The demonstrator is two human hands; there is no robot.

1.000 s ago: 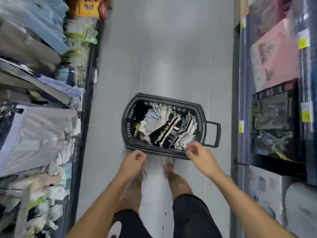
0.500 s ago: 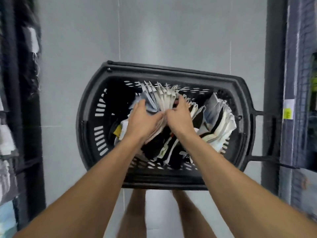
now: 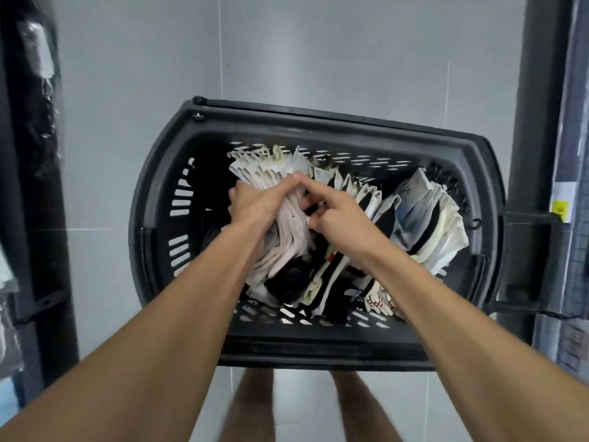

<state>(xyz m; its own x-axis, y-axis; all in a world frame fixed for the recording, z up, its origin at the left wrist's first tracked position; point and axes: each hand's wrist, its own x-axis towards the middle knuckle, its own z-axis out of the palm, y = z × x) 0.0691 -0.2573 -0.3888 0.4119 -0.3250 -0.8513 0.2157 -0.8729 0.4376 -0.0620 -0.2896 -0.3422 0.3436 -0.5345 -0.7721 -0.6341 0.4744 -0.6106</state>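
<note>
A black plastic shopping basket (image 3: 318, 122) stands on the grey tiled floor below me, filled with several packs of socks on white card hangers. My left hand (image 3: 258, 205) grips a thick bundle of pale sock packs (image 3: 290, 237) at the basket's left middle. Beside it, my right hand (image 3: 338, 215) has its index finger stretched towards the left hand's thumb, with the other fingers curled into the packs. More packs of black and white socks (image 3: 424, 224) lean at the basket's right side.
Dark shelf uprights (image 3: 35, 186) flank the aisle on the left, and a shelf post (image 3: 538, 122) with a yellow price tag (image 3: 560, 208) stands on the right. The basket's handle (image 3: 522, 260) points right. My bare legs (image 3: 255, 406) are below the basket.
I have bent down over the basket. Both hands went from the near rim into the sock packs, and the left hand has gathered a bundle of pale packs.
</note>
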